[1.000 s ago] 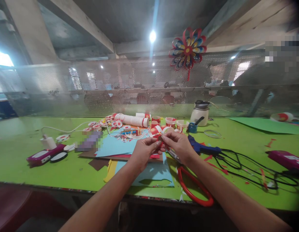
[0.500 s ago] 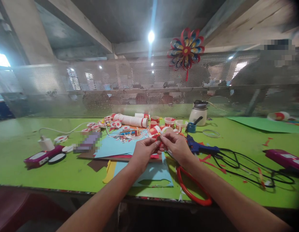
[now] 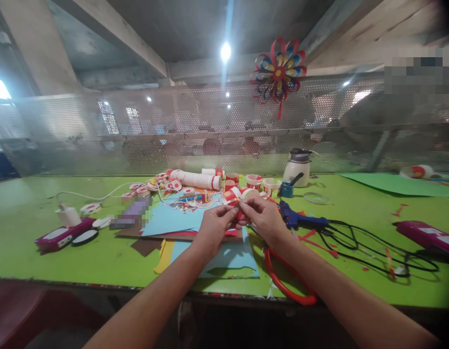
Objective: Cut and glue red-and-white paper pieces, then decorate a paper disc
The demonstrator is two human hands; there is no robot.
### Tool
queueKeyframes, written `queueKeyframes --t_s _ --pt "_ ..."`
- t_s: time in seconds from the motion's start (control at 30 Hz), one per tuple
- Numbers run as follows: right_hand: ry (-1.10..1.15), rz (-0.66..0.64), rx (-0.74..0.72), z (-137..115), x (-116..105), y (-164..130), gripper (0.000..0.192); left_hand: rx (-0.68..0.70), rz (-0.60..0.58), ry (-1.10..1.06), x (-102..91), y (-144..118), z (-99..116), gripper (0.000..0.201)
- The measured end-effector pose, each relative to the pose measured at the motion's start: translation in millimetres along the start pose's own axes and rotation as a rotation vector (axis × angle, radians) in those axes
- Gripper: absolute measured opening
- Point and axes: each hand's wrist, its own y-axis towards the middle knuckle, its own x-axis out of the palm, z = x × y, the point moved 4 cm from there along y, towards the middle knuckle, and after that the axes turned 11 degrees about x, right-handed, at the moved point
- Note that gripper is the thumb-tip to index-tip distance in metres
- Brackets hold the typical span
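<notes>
Over the middle of the table, my left hand (image 3: pixel 217 224) and my right hand (image 3: pixel 265 218) meet, thumbs and fingertips pinched together. Between them is a red-and-white curled paper strip (image 3: pixel 231 195), looping up above the fingers; its lower part is hidden by them. Light blue paper sheets (image 3: pixel 173 219) lie under and to the left of my hands. A blue glue gun (image 3: pixel 304 220) lies just right of my right hand. Below my right wrist shows the red handle (image 3: pixel 287 286) of what looks like scissors.
Cut paper cups (image 3: pixel 254 181) and a stack of white cups (image 3: pixel 195 179) stand behind my hands. A blue pot (image 3: pixel 286 189) and a white jug (image 3: pixel 297 169) are at the back right. Purple power strips (image 3: pixel 66 235) lie at both sides; black cable (image 3: pixel 358 242) loops at right.
Both hands stay pinched on the paper strip, with only slight finger movement. The whole view has shifted slightly; the things on the table lie as before.
</notes>
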Motion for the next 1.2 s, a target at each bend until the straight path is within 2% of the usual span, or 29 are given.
queueKeyframes --t_s 0.17,0.4,0.6,0.93,1.2 --pt "0.086 -0.056 0.081 -1 0 0 0.022 -0.001 -0.007 -0.015 -0.5 0 1 0.031" --pt "0.259 -0.059 0.173 -9 -5 2 0.034 -0.019 0.009 -0.006 -1.5 -1 2 0.032" --pt "0.265 -0.15 0.175 -8 -3 2 0.033 -0.029 -0.002 -0.005 0.2 -1 2 0.031" --pt "0.237 -0.167 0.212 -6 -3 1 0.03 -0.023 -0.033 0.032 0.0 -1 0 0.03" --pt "0.134 -0.128 0.16 -9 -3 1 0.034 -0.025 -0.013 0.057 -1.3 0 -3 0.031"
